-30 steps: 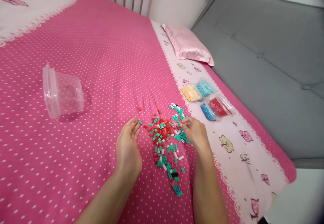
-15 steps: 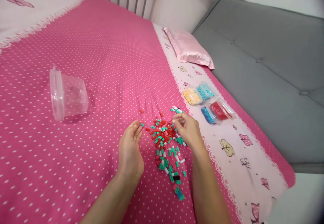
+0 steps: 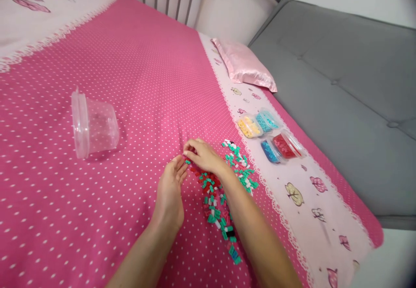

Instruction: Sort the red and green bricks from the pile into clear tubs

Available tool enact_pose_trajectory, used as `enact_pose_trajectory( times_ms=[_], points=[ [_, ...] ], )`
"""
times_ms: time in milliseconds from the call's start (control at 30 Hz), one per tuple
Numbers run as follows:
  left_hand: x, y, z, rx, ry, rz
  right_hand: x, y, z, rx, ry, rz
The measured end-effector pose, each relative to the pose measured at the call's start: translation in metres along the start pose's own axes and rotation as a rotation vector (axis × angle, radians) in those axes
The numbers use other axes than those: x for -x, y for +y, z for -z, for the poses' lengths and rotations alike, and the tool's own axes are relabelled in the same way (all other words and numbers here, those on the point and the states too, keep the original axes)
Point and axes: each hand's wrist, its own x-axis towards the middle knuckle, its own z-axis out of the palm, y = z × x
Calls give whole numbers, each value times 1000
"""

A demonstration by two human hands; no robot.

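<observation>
A scatter of small red, green and white bricks (image 3: pixel 224 192) lies on the pink dotted bedsheet (image 3: pixel 136 71). My left hand (image 3: pixel 170 192) rests on its edge at the pile's left side, palm turned up a little, fingers together and slightly cupped. My right hand (image 3: pixel 203 155) reaches across the pile to the left hand's fingertips, its fingers pinched together over small bricks; what it grips is too small to make out.
A clear plastic tub (image 3: pixel 92 125) lies on its side at the left. Several small trays of yellow (image 3: pixel 247 126), light blue (image 3: pixel 266 120), blue (image 3: pixel 270 151) and red (image 3: pixel 285 145) bricks sit at the right border. A pink pillow (image 3: pixel 245 64) and a grey sofa (image 3: pixel 341 88) lie beyond.
My right hand has swept left from the pile's right side across the bricks to the left hand's fingertips. The left hand has stayed put.
</observation>
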Motion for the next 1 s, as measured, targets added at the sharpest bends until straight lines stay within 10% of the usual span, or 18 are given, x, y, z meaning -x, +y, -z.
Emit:
enact_pose_trajectory(
  times_ms=[200,467,733,867,1000],
  points=[
    [3,-1,-1,-86,-80,91,32,-5,32,95,-171,-94],
    [4,-4,0,-119,-148,138,138,-17,77,-69,245,-298],
    [3,-6,0,-76,-126,102,236,-38,-50,-25,523,-742],
    [3,-7,0,-80,-128,97,232,-52,-98,53,595,-799],
    [1,-9,0,-77,-124,70,206,-52,-98,30,616,-743]
  ],
)
